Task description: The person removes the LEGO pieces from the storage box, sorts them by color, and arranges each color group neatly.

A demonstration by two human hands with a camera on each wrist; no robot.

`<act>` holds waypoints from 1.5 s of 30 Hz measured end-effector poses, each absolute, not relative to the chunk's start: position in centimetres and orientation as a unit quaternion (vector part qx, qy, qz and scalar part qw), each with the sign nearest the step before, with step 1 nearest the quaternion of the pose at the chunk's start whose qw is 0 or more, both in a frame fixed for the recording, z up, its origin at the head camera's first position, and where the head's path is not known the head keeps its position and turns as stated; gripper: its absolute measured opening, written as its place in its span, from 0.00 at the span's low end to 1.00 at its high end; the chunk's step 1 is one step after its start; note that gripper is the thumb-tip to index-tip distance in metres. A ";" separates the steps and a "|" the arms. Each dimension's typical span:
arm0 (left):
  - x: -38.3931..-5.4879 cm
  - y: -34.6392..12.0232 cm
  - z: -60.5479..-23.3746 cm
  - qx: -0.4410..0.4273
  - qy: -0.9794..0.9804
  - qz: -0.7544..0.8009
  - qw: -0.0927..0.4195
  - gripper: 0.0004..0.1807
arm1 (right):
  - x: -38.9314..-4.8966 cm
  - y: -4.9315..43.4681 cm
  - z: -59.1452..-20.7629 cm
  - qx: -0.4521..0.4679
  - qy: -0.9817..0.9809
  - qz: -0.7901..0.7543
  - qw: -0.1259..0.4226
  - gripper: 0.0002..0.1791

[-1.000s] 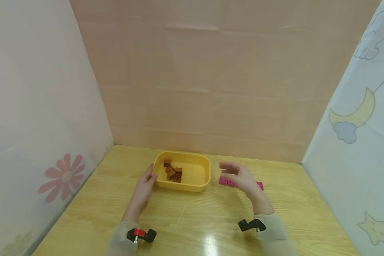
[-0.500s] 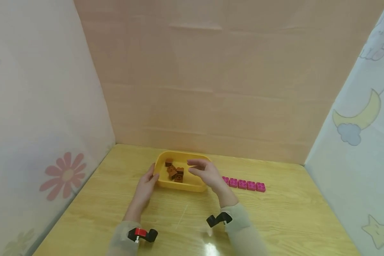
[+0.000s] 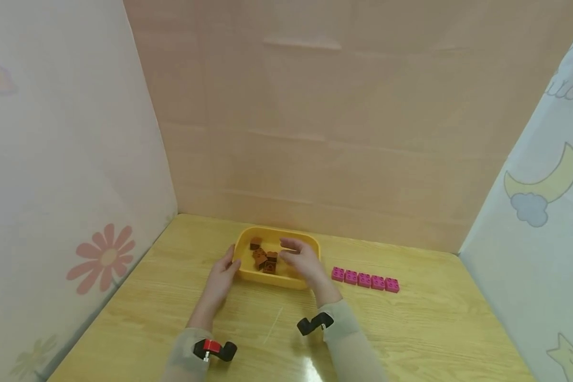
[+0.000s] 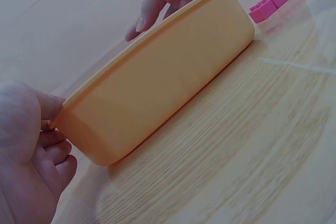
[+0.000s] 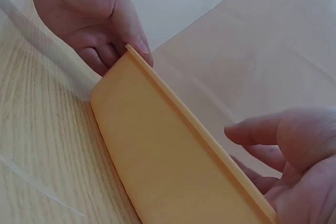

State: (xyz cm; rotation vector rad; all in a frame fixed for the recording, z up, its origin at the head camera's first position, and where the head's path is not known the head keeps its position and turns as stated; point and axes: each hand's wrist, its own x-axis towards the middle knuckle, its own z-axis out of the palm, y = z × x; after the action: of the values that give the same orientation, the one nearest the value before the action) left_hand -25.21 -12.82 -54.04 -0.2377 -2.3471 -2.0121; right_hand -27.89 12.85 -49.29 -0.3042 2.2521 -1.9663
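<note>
A yellow plastic tray sits on the table, with several brown toy building bricks heaped in its left half. My left hand grips the tray's left end; in the left wrist view the thumb lies over the rim and the other fingers curl below it. Over the tray's right half hovers my right hand, thumb and fingers apart, just right of the brown bricks. The right wrist view shows its fingers dipping behind the tray wall, with nothing seen between them; the wall hides the lower fingertips.
Right of the tray, several pink toy bricks lie in a straight row on the wooden table. Behind the table hangs a plain backdrop. Printed cloth walls border both sides.
My right hand has moved left from above the pink row to inside the tray's outline, uncovering the pink bricks. The left hand keeps its hold on the tray. The head view has shifted slightly.
</note>
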 end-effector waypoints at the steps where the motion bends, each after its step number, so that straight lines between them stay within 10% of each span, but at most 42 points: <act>1: -25.2 -12.9 -54.1 -0.076 -0.758 -0.648 0.019 0.34 | -28.0 12.8 -49.3 -0.097 0.750 -0.650 0.072 0.28; 45: -25.1 -13.2 -53.7 -0.074 -0.760 -0.646 -0.004 0.34 | -31.0 11.5 -50.3 -0.068 0.872 -0.466 0.133 0.25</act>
State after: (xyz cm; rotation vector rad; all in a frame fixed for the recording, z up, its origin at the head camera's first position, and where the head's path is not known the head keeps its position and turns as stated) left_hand -25.14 -13.23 -53.67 -0.2336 -2.3928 -2.0347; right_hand -30.97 11.49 -50.34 -0.1974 2.5295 -1.3508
